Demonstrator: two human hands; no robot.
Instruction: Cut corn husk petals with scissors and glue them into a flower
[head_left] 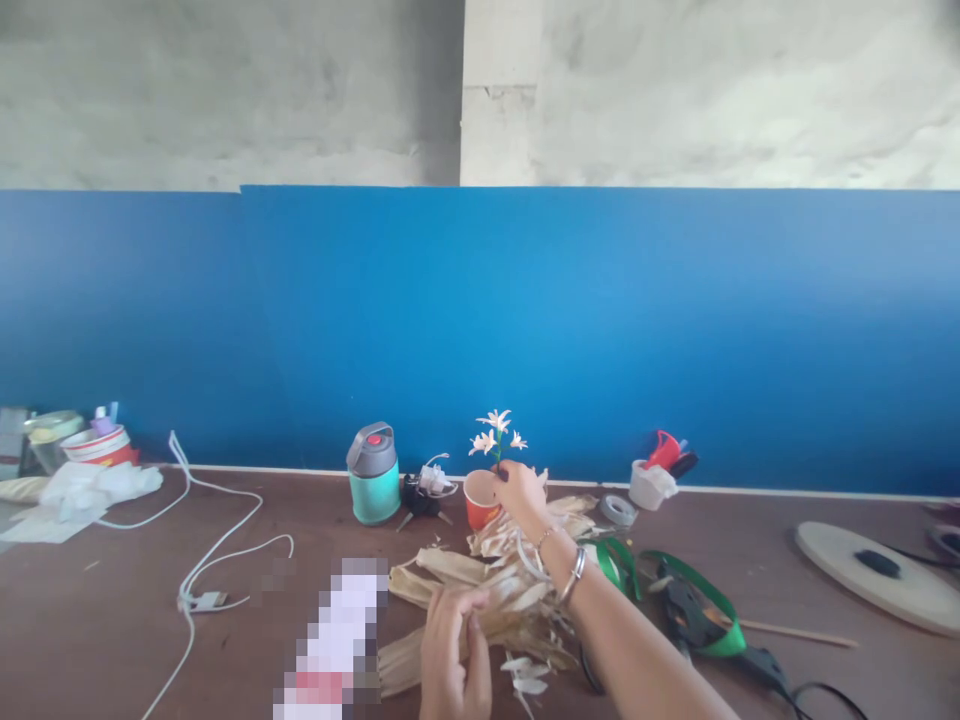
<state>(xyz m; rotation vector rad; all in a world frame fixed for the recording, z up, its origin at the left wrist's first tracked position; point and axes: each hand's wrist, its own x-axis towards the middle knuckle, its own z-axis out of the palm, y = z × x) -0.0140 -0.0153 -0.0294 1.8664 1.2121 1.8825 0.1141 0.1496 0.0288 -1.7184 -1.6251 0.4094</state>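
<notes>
My right hand point(519, 495) reaches forward and pinches the thin green stem of a small artificial flower sprig point(495, 434) with several pale pink-white blossoms. The sprig stands upright just above an orange-and-white paper cup point(480, 500), at the cup's right rim. Whether the stem end is inside the cup is hidden by the hand. Nearer to me, my left hand point(454, 655) is loosely curled with its fingers together, beside dried corn husks point(450, 565). What it holds, if anything, is hidden. White petal-like scraps point(525, 675) lie to its right.
A teal flask point(375, 480), keys point(420, 497) and a white charger point(435, 478) stand left of the cup. Rightward are a tape roll point(618, 510), a black glue gun point(686, 605) with green ribbon point(724, 640), and a round board point(877, 575). White cables point(202, 560) trail left.
</notes>
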